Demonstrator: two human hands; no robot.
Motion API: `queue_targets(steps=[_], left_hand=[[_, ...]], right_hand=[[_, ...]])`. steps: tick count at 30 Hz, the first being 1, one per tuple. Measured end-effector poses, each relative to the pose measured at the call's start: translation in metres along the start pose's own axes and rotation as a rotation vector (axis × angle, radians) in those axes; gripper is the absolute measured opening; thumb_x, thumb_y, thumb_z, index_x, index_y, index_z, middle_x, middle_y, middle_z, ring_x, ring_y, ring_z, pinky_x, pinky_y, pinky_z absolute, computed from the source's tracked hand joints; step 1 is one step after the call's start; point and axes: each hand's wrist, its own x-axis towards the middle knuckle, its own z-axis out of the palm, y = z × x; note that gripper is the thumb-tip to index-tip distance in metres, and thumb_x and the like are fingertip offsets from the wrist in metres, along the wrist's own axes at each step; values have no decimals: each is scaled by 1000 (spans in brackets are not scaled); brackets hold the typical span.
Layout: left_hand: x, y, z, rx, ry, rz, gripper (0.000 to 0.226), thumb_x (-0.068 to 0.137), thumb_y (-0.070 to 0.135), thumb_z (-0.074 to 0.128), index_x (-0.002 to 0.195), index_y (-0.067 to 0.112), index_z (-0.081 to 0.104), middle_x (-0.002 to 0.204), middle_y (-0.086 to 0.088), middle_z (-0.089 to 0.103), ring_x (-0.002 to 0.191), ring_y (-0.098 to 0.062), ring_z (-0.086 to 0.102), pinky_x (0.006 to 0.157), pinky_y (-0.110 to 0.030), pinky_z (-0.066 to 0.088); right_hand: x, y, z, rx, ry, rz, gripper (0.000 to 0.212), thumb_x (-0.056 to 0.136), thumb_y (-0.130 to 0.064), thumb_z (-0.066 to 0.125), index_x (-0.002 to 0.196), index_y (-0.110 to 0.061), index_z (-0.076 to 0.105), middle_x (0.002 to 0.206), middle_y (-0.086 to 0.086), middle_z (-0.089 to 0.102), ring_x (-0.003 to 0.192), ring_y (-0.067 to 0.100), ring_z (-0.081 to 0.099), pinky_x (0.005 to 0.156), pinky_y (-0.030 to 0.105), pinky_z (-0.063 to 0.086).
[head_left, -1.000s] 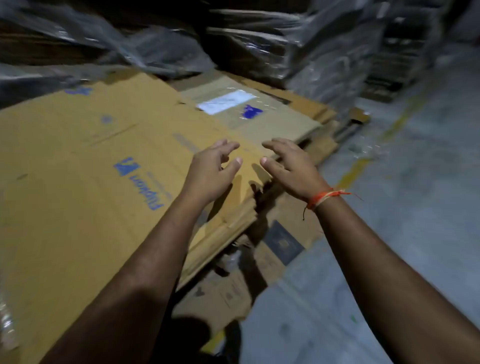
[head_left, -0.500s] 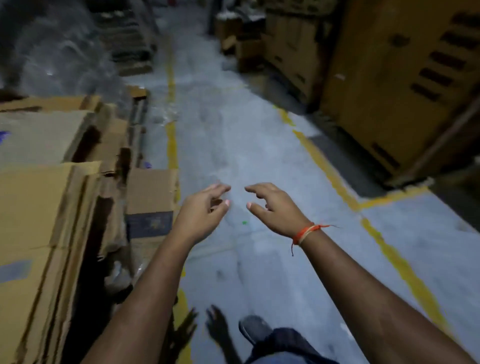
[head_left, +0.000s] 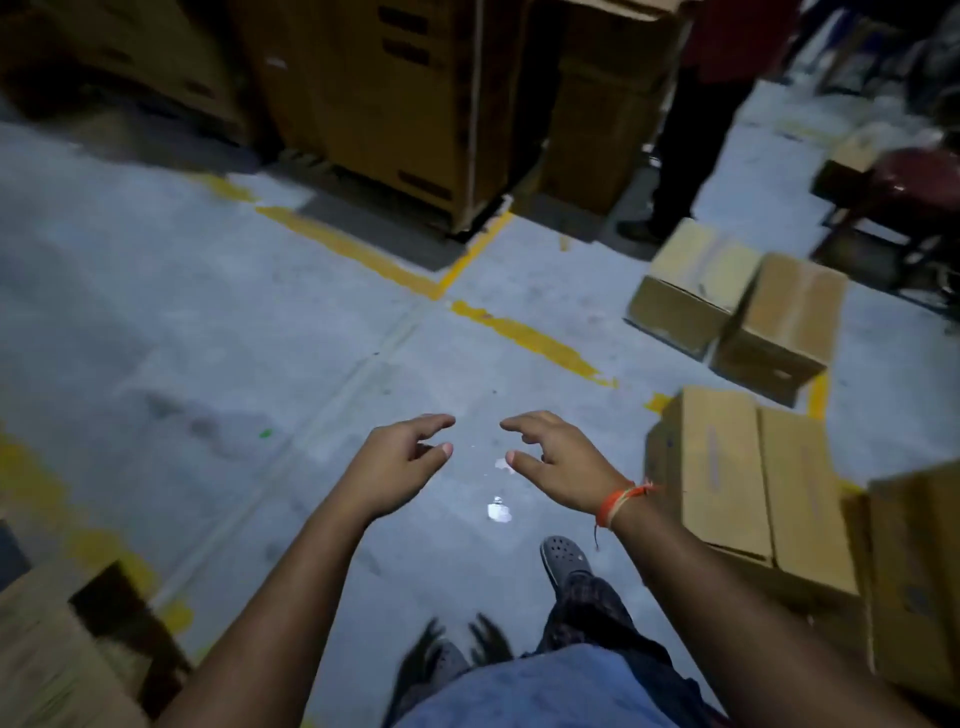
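Note:
My left hand (head_left: 397, 462) and my right hand (head_left: 558, 462) are stretched out in front of me over a grey concrete floor (head_left: 260, 338). Both hold nothing, and their fingers hang loosely curled. An orange thread band sits on my right wrist (head_left: 618, 501). A sealed cardboard box (head_left: 748, 478) stands on the floor just right of my right hand, apart from it. My grey shoe (head_left: 563, 556) steps forward below the hands.
Two more cardboard boxes (head_left: 737, 301) lie further right. Tall brown cartons (head_left: 395, 104) stand at the back behind yellow floor lines (head_left: 353, 249). Another person's dark legs (head_left: 685, 156) stand at the back right. Flattened cardboard (head_left: 47, 649) lies at the lower left.
My view has swung right, away from the stack of flat cardboard sheets, across the aisle to the boxes on the floor. My hands stay empty, held out in the same pose.

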Motion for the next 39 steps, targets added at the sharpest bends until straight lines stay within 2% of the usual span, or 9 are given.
queue_targets(steps=[7,13,18,22,26,30,33,36,39], left_hand=[[74,85,106,65,-159,129,40,100,29,61,140,28,62,141,16,59,107,2,66,88,-14,46],[149,141,230,58,-102,72,29,99,30,62,127,29,70,112,12,73,86,9,66,82,-14,47],[228,156,373,35,-46,-46,33,99,26,63,131,24,67,128,5,69,99,-10,71,95,-28,51],[294,140,501,71,-127,-137,46,99,32,62,144,23,55,139,-4,58,116,-19,65,101,-35,50],[352,116,616,122,-146,-234,62,97,38,63,153,20,43,150,-9,42,135,-24,46,109,-32,38],[394,88,706,175,-70,-396,79,91,48,68,157,28,30,160,-10,18,146,-34,26,113,-45,38],[412,62,753,216,-121,-481,93,89,56,68,161,36,12,165,-14,1,150,-40,13,116,-54,33],[422,43,783,280,-146,-565,102,89,57,69,156,51,-7,164,-19,2,145,-45,23,112,-64,32],[425,29,794,351,-103,-535,107,87,59,70,151,57,-15,159,-23,10,134,-48,33,102,-66,39]], right_hand=[[-68,103,-58,81,147,208,47,100,-32,59,145,-21,52,143,0,48,123,17,54,90,21,39],[-100,236,-106,136,152,367,47,101,-29,60,146,-18,52,144,3,49,127,19,52,97,24,39],[-98,385,-126,154,124,512,44,99,-23,60,142,-17,55,139,5,52,123,22,54,96,25,39],[-81,510,-127,161,150,627,43,96,-20,61,138,-18,58,137,4,53,118,20,56,94,24,41],[-74,630,-117,147,177,711,44,93,-19,61,137,-15,59,134,10,55,122,25,55,105,32,43],[-78,728,-98,66,170,790,48,92,-20,61,139,-16,57,136,11,49,123,29,50,107,34,40],[-87,783,-85,-32,104,793,49,95,-22,62,143,-18,52,145,10,40,132,31,40,113,39,37],[-103,817,-77,-155,69,760,53,95,-27,65,145,-23,47,156,7,28,142,30,28,115,45,35],[-116,838,-77,-238,96,782,66,88,-32,73,147,-34,42,163,8,13,148,33,14,115,54,32]])
